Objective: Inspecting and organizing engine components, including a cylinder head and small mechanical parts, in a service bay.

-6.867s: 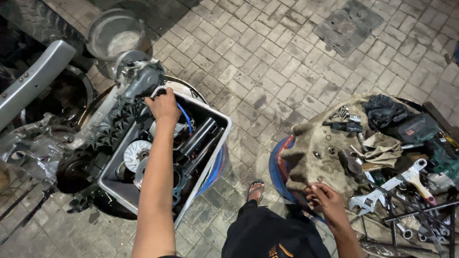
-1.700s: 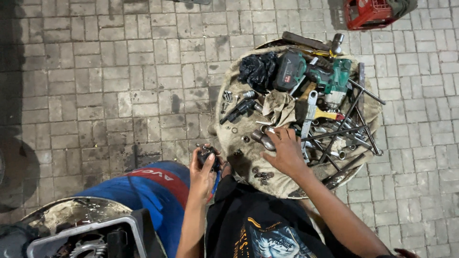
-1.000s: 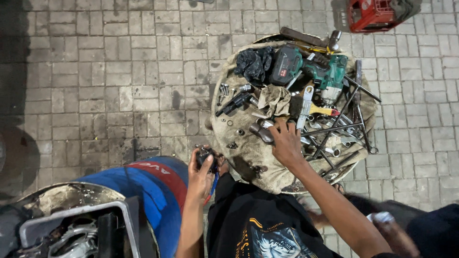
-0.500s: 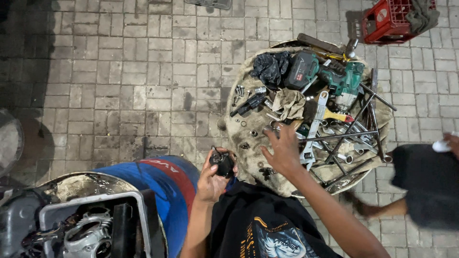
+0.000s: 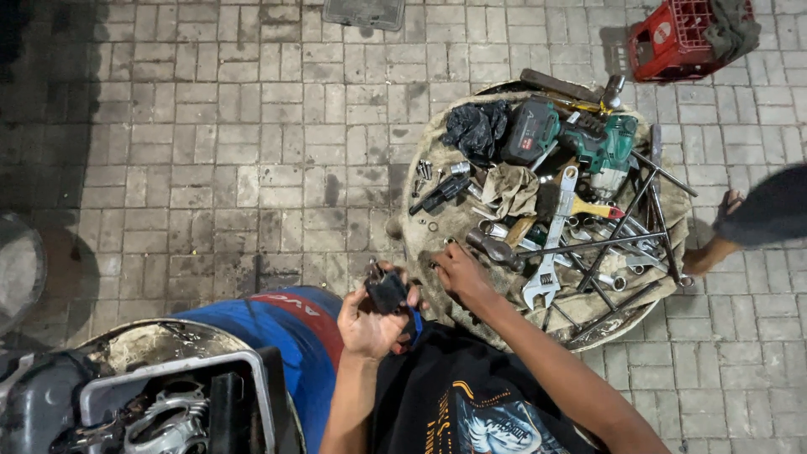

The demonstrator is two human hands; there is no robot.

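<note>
Up close, the left hand (image 5: 370,318) clamps a small black part (image 5: 387,291); just right, the right hand (image 5: 458,273) rests with loosely curled fingers on the tool-strewn cloth (image 5: 437,227).

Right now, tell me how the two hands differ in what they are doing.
The left hand is raised with fingers curled around a small dark part; the right hand holds nothing visible and rests on the cloth at the edge of the tool pile. The left hand is over the blue drum; the right hand reaches out over the tool tray. Both are bare.
</note>
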